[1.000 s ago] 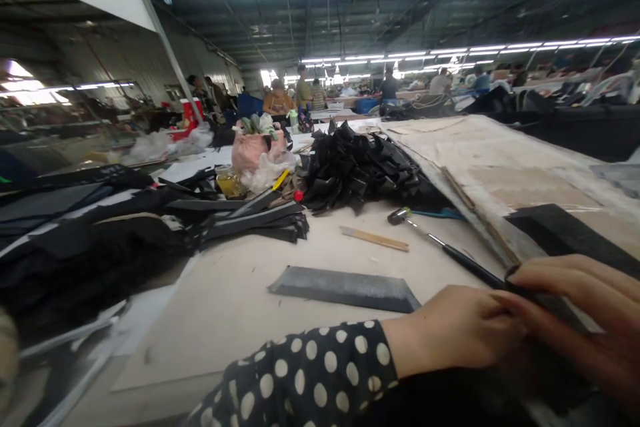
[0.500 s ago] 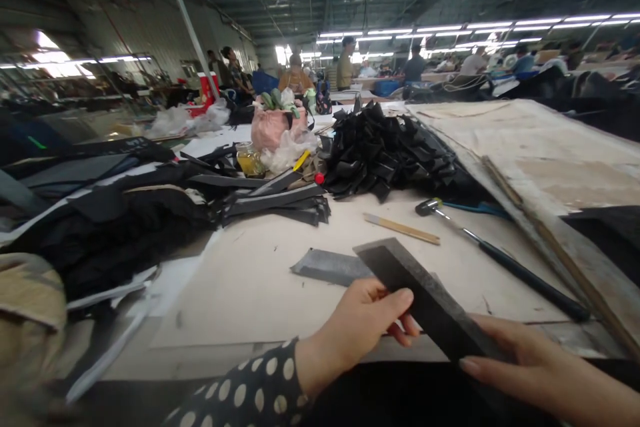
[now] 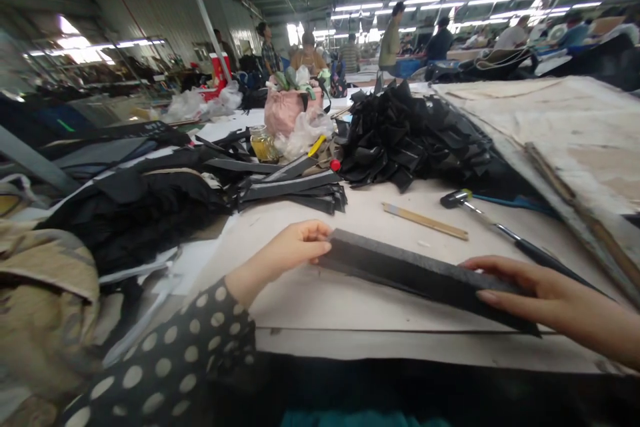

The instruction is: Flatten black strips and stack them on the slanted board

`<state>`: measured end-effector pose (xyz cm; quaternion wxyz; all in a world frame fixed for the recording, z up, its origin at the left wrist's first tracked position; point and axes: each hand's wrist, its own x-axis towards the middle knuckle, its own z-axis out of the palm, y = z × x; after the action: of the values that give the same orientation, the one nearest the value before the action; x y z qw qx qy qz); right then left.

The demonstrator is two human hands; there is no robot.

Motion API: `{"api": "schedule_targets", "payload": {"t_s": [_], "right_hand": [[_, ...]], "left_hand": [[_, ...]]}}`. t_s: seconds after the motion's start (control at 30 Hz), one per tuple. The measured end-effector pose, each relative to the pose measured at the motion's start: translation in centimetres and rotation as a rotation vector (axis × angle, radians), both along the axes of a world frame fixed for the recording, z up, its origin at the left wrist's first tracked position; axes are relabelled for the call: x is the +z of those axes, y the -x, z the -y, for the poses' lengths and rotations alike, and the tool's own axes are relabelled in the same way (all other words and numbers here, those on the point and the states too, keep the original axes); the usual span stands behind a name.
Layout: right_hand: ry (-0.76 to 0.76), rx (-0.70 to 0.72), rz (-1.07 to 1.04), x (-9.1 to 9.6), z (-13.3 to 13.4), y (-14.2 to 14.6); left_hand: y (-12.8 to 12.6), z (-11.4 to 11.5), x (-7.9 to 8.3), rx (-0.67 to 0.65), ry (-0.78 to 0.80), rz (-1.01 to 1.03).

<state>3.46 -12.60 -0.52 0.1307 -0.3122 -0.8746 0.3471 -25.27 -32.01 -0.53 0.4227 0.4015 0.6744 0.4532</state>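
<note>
A long black strip (image 3: 400,271) with a grey band along its upper edge is stretched between my two hands, just over the pale work board (image 3: 295,307). My left hand (image 3: 300,245) pinches its left end between thumb and fingers. At the right end, my right hand (image 3: 530,290) grips the strip with the thumb in front and the fingers behind its top edge. Beyond the strip lie a flat wooden stick (image 3: 425,221) and a hammer (image 3: 493,223) with a black handle.
A heap of black pieces (image 3: 415,137) stands at the back. Stacked dark strips (image 3: 295,190) lie left of it, near a pink bag (image 3: 287,113) and a glass jar (image 3: 263,145). Black fabric (image 3: 130,213) covers the left side. A wooden bar (image 3: 575,207) edges the right.
My left hand has moved left to the strip's end, and the strip has swung from steeply slanted to nearly level. The grey strip on the board no longer shows. The view has shifted slightly.
</note>
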Motion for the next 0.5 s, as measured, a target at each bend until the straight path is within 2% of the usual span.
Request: {"api": "schedule_targets", "payload": {"t_s": [0.07, 0.13, 0.33, 0.5], "right_hand": [[0.117, 0.027, 0.020, 0.0, -0.2, 0.5], [0.146, -0.009, 0.018, -0.5, -0.1, 0.9], [0.008, -0.046, 0.070, -3.1, 0.4, 1.0], [-0.021, -0.033, 0.150, -3.9, 0.4, 1.2]], "left_hand": [[1.1, -0.3, -0.4, -0.002, 0.021, -0.043], [1.8, -0.5, -1.0, -0.012, 0.052, -0.092], [3.3, -0.6, -3.2, -0.004, 0.115, -0.261], [4.0, -0.6, -4.1, -0.067, 0.126, -0.270]]}}
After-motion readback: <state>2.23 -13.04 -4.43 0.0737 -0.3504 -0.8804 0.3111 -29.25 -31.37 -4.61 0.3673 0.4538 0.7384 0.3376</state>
